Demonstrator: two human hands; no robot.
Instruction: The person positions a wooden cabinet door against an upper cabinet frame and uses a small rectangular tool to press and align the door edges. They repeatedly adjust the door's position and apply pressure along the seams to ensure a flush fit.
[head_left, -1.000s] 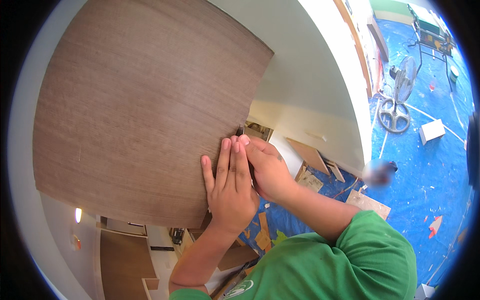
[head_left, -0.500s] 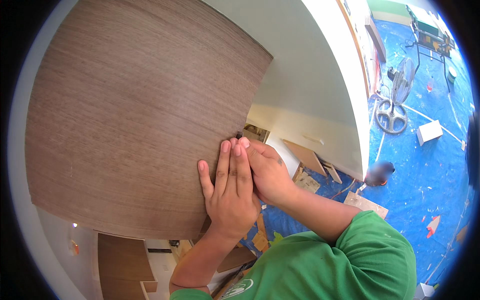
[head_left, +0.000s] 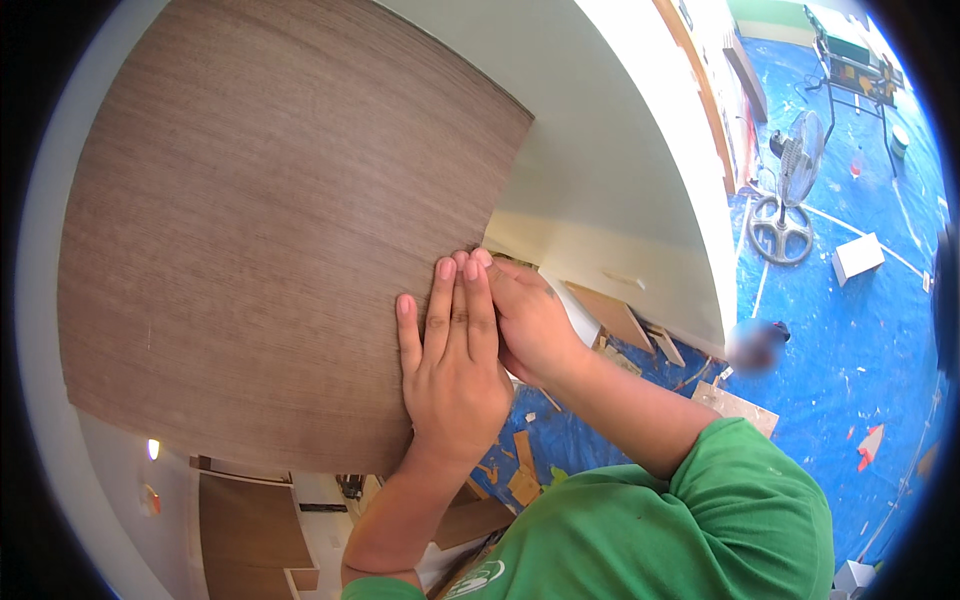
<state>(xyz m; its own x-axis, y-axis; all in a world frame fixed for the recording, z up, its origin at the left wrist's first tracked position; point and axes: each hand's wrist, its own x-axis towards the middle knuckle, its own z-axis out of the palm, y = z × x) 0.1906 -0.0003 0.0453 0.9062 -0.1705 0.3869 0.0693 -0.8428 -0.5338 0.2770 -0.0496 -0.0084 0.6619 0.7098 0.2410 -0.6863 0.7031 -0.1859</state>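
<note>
A large brown wood-grain panel [head_left: 260, 230] fills the upper left, bordered on the right by a pale surface [head_left: 580, 160]. My left hand [head_left: 445, 375] lies on the panel near its right edge, fingers stretched out and pointing up. My right hand [head_left: 535, 315] is closed at that edge, touching the left hand, its thumb beside the left fingertips. What the right fingers grip is hidden.
Blue sheeting [head_left: 850, 330] covers the floor at right, with a standing fan [head_left: 800, 160], a white box [head_left: 856, 258], a folding stand [head_left: 855, 75] and a blurred dark shape [head_left: 757, 347]. Loose boards [head_left: 610, 315] and scraps [head_left: 523, 485] lie below the panel's edge.
Both hands have moved slightly upward along the panel's edge. The small dark object showing above my fingertips earlier is now hidden.
</note>
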